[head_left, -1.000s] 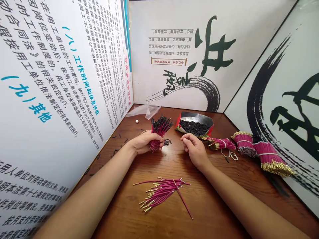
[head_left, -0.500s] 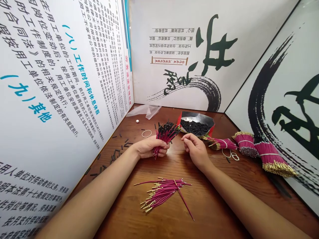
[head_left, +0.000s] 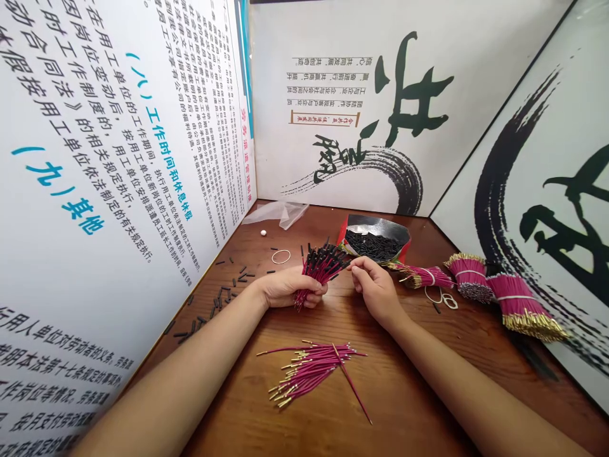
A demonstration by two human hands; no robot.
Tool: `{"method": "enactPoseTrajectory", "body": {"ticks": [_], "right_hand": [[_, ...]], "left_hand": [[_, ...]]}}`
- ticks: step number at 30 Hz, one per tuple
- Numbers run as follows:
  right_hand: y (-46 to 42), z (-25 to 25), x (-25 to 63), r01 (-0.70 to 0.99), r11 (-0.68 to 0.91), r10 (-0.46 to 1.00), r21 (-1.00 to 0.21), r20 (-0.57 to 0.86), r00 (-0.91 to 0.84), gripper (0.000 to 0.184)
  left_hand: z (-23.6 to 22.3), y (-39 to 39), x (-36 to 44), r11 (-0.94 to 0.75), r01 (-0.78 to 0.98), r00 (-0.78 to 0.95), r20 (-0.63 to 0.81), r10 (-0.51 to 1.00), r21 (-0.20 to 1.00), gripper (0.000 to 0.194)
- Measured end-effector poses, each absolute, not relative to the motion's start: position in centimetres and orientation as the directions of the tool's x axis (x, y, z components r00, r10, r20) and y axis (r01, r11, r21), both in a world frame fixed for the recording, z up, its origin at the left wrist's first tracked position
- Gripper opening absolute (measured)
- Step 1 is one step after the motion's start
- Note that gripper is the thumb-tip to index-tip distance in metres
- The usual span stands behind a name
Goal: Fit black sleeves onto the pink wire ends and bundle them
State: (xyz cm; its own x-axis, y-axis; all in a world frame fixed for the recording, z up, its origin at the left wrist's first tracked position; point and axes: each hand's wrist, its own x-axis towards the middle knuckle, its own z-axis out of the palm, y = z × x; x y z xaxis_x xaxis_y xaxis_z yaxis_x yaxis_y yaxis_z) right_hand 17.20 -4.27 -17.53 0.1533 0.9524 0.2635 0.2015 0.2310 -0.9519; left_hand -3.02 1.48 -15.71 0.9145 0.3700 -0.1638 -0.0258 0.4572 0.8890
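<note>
My left hand [head_left: 297, 289] is wrapped round a bundle of magenta wires [head_left: 307, 291], whose upper ends carry black sleeves [head_left: 326, 259]. The bundle leans to the right. At its right edge, my right hand [head_left: 373, 282] is closed in a pinch, thumb and forefinger beside the sleeved tips. Whatever lies between those fingers is too small to make out. Below both hands, a loose pile of magenta wires [head_left: 309, 371] with gold-coloured ends lies on the wooden table [head_left: 228, 412]. One wire [head_left: 352, 384] crosses that pile at an angle.
Behind my right hand stands an open box [head_left: 406, 251] filled with black sleeves [head_left: 373, 244]. Tied wire bundles [head_left: 516, 295] lie at the right. Loose black sleeves [head_left: 221, 298], a rubber band [head_left: 280, 257] and a clear plastic bag [head_left: 285, 214] lie left and behind. Printed panels enclose the table.
The bundle in my left hand has tipped and shifted slightly right and down, so its black ends come against my right fingertips. My right hand has barely moved.
</note>
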Motion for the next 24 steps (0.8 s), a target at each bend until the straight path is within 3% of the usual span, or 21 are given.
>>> {"method": "enactPoseTrajectory", "body": {"ticks": [14, 16, 19, 21, 24], "right_hand": [[-4.1, -17.7, 17.3, 0.203, 0.229, 0.952, -0.952, 0.263, 0.159, 0.023], [-4.1, -17.7, 17.3, 0.204, 0.229, 0.951, -0.952, 0.263, 0.162, 0.023], [-4.1, -17.7, 17.3, 0.213, 0.25, 0.946, -0.945, 0.285, 0.155, 0.021], [-4.0, -17.7, 17.4, 0.212, 0.277, 0.939, -0.937, 0.31, 0.148, 0.018], [-3.9, -17.8, 17.5, 0.208, 0.316, 0.927, -0.926, 0.348, 0.139, 0.016]], "left_hand": [[-15.2, 0.9, -1.7, 0.293, -0.041, 0.808, -0.14, 0.572, 0.955, 0.03], [-15.2, 0.9, -1.4, 0.168, -0.002, 0.774, -0.105, 0.624, 0.986, 0.027], [-15.2, 0.8, -0.9, -0.12, 0.031, 0.722, 0.06, 0.69, 0.992, 0.027], [-15.1, 0.8, -0.6, -0.323, 0.072, 0.687, 0.188, 0.702, 0.944, 0.025], [-14.7, 0.6, -0.7, -0.54, 0.27, 0.643, 0.268, 0.718, 0.797, 0.018]]}}
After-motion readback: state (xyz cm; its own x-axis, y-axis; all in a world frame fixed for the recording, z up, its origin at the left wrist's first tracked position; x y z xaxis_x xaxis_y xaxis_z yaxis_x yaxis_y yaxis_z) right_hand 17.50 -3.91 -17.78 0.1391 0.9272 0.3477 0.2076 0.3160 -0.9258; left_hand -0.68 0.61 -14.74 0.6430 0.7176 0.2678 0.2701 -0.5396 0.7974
